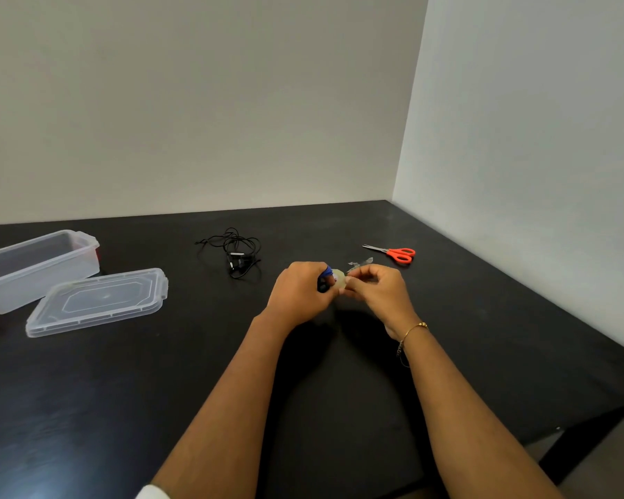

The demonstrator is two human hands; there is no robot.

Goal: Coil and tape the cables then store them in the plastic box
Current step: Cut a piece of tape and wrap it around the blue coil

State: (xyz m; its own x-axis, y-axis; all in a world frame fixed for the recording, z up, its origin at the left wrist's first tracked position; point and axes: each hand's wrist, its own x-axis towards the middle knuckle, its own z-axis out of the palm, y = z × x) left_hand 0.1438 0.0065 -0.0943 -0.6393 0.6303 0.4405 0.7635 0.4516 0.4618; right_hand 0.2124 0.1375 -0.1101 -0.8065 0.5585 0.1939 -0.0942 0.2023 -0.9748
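Worktop (339, 390): black. Scissors (397, 253): orange handles. Loose cable (236, 252): black. Plastic box (33, 271): clear, red latches.

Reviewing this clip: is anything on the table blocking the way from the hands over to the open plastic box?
Nothing visible does. The lid lies beside the plastic box, not on it, and the black table between the hands and the box shows bare.

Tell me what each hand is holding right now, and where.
Left hand grips a blue cable, bundled in the fist. Right hand pinches the tape at the end against it.
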